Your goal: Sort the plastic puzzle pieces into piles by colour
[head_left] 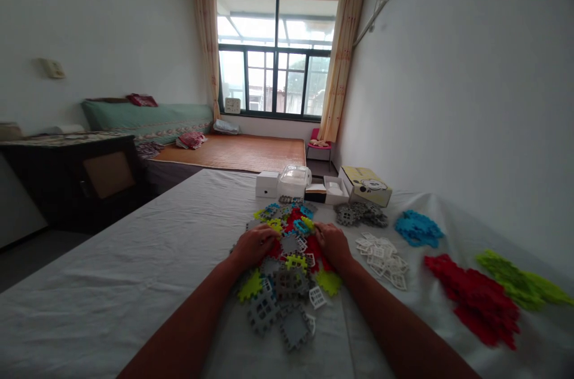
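Observation:
A mixed heap of interlocking plastic building pieces point(291, 280) lies on the cloth in front of me, in grey, red, blue, yellow-green and white. My left hand point(256, 243) reaches into its left side with curled fingers. Whatever they grip is hidden, though a yellow-green piece point(274, 225) sits right at the fingertips. On the other side, my right hand point(330, 241) is closed at the edge of another yellow-green piece point(307, 223), beside a blue one point(301, 226). Red pieces point(316, 250) show between the hands. Nearest me are a grey square panel point(295, 326) and a white window piece point(317, 297).
To the right lie sorted piles: grey point(361, 214), white point(383, 259), blue point(418, 228), red point(475, 298) and yellow-green point(520, 280). Behind the heap stand a clear plastic container point(293, 180), a white box point(266, 184) and a yellow box point(366, 185). A white wall flanks the right side.

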`<state>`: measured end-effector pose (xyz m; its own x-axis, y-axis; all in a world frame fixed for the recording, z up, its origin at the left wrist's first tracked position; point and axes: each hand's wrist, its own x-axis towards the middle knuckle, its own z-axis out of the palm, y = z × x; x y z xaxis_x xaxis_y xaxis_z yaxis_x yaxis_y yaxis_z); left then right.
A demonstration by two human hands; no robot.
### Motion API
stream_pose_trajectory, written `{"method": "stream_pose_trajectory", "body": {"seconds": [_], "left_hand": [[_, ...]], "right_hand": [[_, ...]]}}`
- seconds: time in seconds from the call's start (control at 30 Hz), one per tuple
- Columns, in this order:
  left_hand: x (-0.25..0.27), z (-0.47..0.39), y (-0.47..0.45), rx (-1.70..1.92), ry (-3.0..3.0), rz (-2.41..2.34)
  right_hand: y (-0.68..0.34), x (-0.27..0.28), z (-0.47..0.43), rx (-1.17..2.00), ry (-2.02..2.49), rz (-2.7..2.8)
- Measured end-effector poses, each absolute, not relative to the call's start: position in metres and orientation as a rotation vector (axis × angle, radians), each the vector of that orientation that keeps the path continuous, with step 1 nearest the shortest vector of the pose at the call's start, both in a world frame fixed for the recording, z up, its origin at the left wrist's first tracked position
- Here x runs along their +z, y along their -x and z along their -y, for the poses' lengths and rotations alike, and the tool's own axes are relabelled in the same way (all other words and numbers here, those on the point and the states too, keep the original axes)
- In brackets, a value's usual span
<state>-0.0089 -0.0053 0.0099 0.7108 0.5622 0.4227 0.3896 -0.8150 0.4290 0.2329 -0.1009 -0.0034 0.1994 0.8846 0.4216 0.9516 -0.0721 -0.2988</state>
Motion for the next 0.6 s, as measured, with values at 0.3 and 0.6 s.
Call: {"method": "stream_pose_trajectory", "body": {"seconds": [0.3,0.6], "left_hand": [[0.007,0.002,0.013,0.837,-2.596,-0.79],[0.008,-0.001,0.012,0.81,-2.577,-0.763]], "right_hand": [[-0.258,-0.017,0.096,-0.09,1.885,1.377],[-0.249,0.011,0.136,0.202,1.732,1.56]]}}
